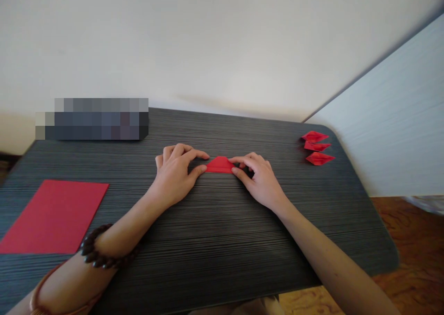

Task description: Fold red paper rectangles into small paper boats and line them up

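A small folded piece of red paper [219, 165] lies flat on the dark striped table [215, 241], shaped like a low trapezoid. My left hand [175, 171] pinches its left end between thumb and forefinger. My right hand [258, 178] pinches its right end the same way, fingers curled. Both hands rest on the tabletop. A dark bead bracelet [100, 252] circles my left wrist.
A flat stack of red paper sheets [53, 215] lies at the table's left front. Three folded red paper boats [317, 147] sit in a row at the far right edge. A blurred dark block [93, 119] stands at the back left. Walls close the back and right.
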Tool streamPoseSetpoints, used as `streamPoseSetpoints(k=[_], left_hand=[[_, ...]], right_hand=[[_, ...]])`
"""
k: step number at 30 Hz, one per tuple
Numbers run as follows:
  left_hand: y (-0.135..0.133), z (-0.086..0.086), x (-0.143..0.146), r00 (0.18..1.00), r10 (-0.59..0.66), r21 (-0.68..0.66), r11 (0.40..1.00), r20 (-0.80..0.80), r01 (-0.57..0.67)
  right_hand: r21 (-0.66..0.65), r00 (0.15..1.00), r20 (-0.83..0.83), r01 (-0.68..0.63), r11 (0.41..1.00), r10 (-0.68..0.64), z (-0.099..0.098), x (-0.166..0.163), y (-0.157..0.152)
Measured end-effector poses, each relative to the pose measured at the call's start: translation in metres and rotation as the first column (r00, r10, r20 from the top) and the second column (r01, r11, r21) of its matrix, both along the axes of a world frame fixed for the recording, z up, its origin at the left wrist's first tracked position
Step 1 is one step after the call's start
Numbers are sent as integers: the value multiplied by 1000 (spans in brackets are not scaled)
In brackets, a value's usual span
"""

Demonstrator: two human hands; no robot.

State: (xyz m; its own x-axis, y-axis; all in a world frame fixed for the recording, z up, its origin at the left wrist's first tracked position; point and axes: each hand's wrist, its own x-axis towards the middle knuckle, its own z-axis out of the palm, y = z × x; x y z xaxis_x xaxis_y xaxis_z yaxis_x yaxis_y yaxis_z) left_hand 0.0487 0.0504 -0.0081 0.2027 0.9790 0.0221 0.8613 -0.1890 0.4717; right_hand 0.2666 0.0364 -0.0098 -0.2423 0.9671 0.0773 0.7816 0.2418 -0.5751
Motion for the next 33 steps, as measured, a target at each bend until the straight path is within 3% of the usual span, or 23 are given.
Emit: streamPoseSetpoints(k=[9, 22, 33], left_hand=[[2, 0, -2, 1000, -6, -11, 1000, 20, 6], [-2, -1, -3, 999, 6, 25, 1000, 36, -7], [-3, -2, -4, 999, -9, 26, 1000, 34, 8]], right_hand=[[35, 1000, 24, 3, 999, -4, -3, 0, -1], [324, 955, 259, 55, 944, -145, 0, -56, -1], [292, 932, 284, 141, 946, -226, -8, -51, -1]])
